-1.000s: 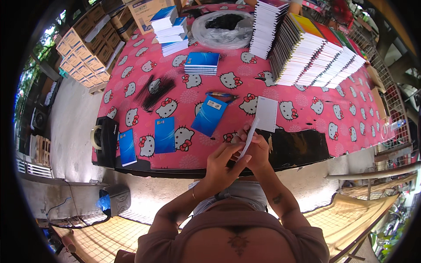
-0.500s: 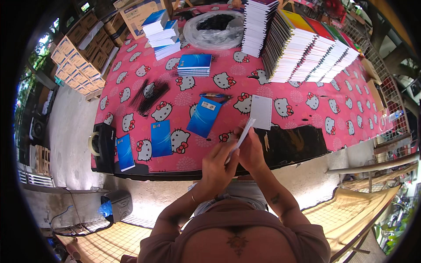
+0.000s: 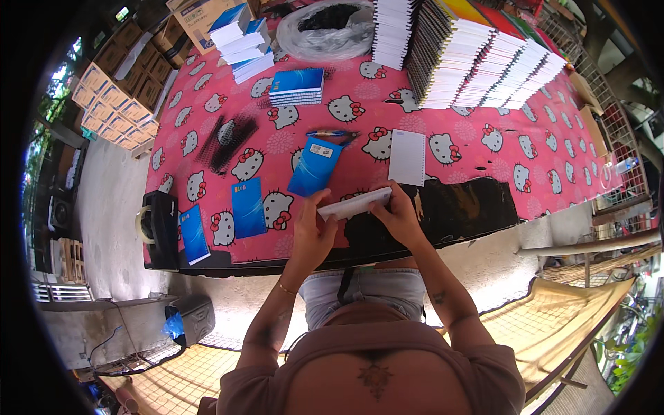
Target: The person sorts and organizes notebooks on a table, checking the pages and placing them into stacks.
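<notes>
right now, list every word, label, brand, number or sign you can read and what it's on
Held white pad: nothing legible.
Blue notebook with white label: print too small.
Two blue notebooks at left: cover print too small.
Black tape dispenser: lettering blurred.
Stacked cartons: print blurred.
Open-air carton behind notebooks: printed, wording not copied.
</notes>
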`<action>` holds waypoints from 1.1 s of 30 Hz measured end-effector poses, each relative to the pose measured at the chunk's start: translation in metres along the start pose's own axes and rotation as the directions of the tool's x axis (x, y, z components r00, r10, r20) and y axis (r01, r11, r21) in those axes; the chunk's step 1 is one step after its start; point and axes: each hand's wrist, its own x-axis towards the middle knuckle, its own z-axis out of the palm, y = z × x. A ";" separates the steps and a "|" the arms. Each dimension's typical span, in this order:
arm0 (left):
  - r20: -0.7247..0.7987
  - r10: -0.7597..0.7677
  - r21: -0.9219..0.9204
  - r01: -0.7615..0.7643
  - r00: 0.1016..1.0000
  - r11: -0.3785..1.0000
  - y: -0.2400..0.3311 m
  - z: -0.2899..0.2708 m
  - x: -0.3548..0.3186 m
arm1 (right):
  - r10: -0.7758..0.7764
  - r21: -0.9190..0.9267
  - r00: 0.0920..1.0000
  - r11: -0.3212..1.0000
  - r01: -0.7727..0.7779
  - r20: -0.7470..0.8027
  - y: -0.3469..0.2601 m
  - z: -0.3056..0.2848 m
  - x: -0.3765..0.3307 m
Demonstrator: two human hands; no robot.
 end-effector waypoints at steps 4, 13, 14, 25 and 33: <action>-0.010 -0.126 -0.133 0.124 0.992 0.983 -0.005 0.012 -0.015 | -0.054 0.022 0.998 0.998 0.053 0.013 -0.009 0.007 0.000; -0.014 -0.057 -0.168 0.054 0.998 0.984 -0.015 0.008 -0.013 | -0.043 -0.091 0.993 0.995 0.053 0.107 -0.023 -0.001 -0.001; -0.014 -0.037 -0.177 0.034 0.999 0.984 -0.015 0.008 -0.013 | 0.015 -0.130 0.994 0.992 -0.001 0.108 -0.025 -0.003 -0.002; -0.148 0.108 0.514 -0.017 0.983 0.857 -0.055 -0.030 0.068 | 0.100 -0.084 0.988 0.990 -0.110 -0.118 -0.035 -0.031 -0.009; -0.069 -0.007 0.469 0.038 0.998 0.882 -0.049 -0.030 0.079 | 0.148 0.160 0.954 0.981 -0.108 -0.260 -0.019 -0.030 -0.011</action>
